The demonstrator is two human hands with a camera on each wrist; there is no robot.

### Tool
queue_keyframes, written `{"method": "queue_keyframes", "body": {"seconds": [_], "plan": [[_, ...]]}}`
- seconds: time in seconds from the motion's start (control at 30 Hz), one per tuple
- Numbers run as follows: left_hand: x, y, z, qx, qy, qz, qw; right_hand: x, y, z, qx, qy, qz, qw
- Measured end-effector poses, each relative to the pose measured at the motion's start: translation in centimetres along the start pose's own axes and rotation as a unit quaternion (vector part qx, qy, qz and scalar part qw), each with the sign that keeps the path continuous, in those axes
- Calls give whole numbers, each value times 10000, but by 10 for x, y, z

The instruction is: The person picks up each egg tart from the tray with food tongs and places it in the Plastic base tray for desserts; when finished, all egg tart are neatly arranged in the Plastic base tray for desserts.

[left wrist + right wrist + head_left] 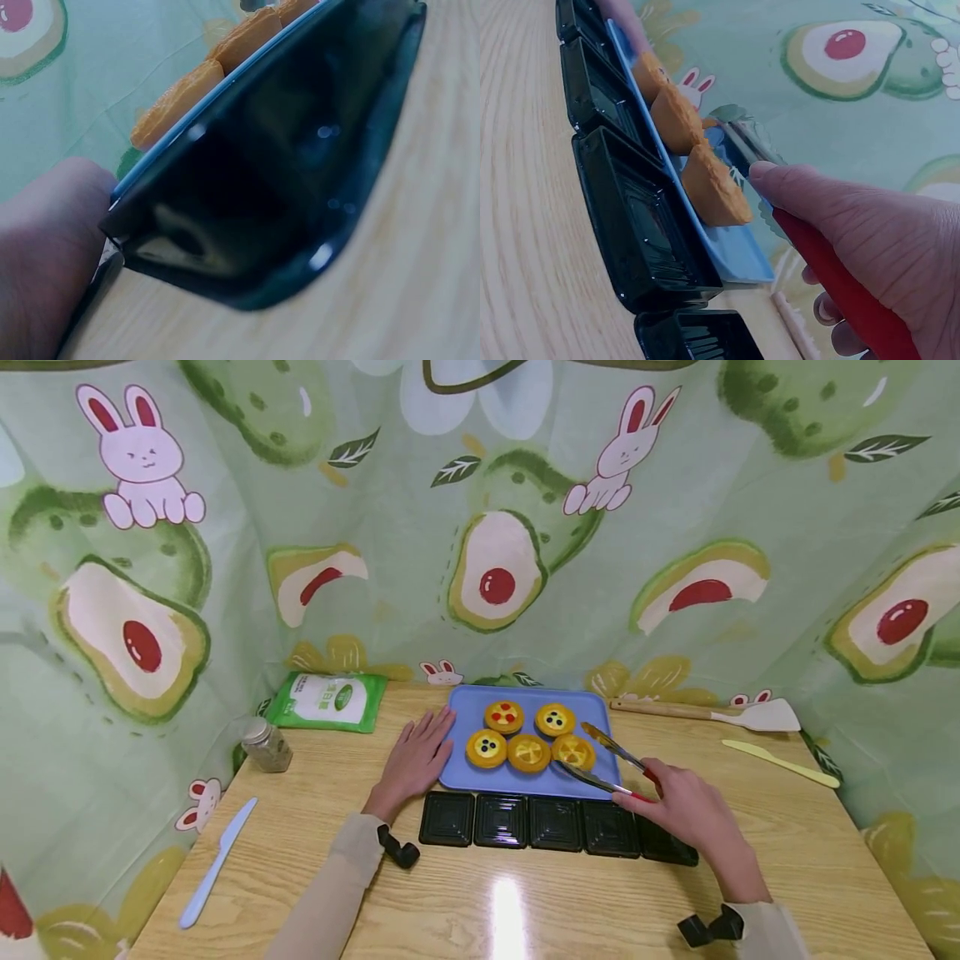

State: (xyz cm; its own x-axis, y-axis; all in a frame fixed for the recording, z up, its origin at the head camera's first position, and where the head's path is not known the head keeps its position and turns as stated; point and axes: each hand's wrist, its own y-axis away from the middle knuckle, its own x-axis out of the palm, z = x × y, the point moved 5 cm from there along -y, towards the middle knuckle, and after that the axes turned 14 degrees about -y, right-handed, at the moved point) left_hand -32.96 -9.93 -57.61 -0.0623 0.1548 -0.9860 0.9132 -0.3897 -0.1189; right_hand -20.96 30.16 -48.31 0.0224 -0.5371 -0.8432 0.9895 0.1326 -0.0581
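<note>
The worktop [435, 914] carries everything; on it lies the blue tray [480, 782], which I want kept from sliding. Along its near edge runs a row of five black containers [501, 821], so I should lift high enough to clear their rims. My left hand [420, 756] lies flat, fingers straight, at the tray's left edge; light, steady pressure there should be enough. My right hand [690, 802] grips the tongs [592, 779] by their red handles [840, 285], fingers curled round them, while the tips stand apart. They straddle the front right tart [574, 753], at the tray's near right: one tip beyond its far side, the other by its near left side. I can't tell whether either touches. I'd set both tips low on the crust and squeeze only until it holds, without nudging the front middle tart [529, 753] just beside it. Last, the yellow topping [576, 748]: neither tip should drag across it.
</note>
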Motion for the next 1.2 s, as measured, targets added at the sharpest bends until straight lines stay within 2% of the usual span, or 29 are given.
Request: {"method": "queue_keyframes", "body": {"seconds": [0.4,0.57,1.2], "plan": [[-1,-1,3,-4,-20,91,10000,9,-4,-5,-1,-23,157,9999],[-2,0,3,34,43,35,10000,12,-4,-9,-20,17,172,9998],[2,0,2,84,-14,-93,9999,24,-4,-9,-259,240,-16,9994]]}}
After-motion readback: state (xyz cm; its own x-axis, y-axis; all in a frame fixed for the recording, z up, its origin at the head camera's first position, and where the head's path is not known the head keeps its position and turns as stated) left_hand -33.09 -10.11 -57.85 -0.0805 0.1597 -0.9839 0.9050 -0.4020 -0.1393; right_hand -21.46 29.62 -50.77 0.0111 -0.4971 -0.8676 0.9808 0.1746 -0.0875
